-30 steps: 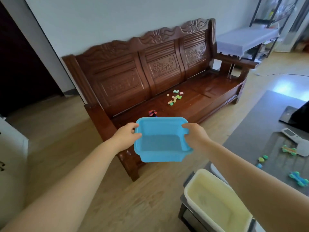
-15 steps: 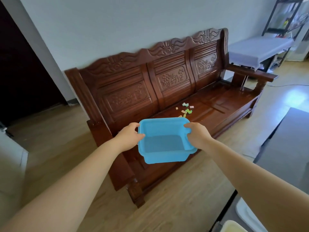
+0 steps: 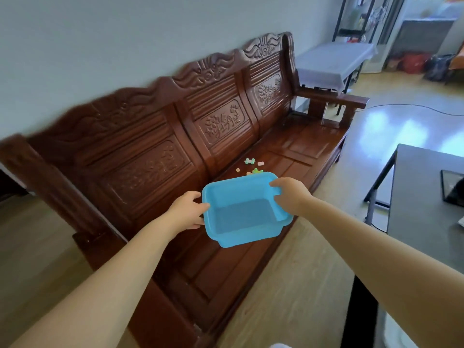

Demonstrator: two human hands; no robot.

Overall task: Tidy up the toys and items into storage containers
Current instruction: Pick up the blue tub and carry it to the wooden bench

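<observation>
Hands come first, nearest to the viewer: the left hand (image 3: 187, 213) grasps the left rim of the blue tub (image 3: 244, 210) and the right hand (image 3: 291, 194) grasps its right rim, thumbs over the edge. The tub is empty and is held in the air over the seat of the wooden bench (image 3: 251, 267). Just beyond its far rim, a little to the right, the small toys (image 3: 251, 167) lie scattered on the seat. I judge the right hand is nearer to them. No readable writing or brand shows anywhere.
</observation>
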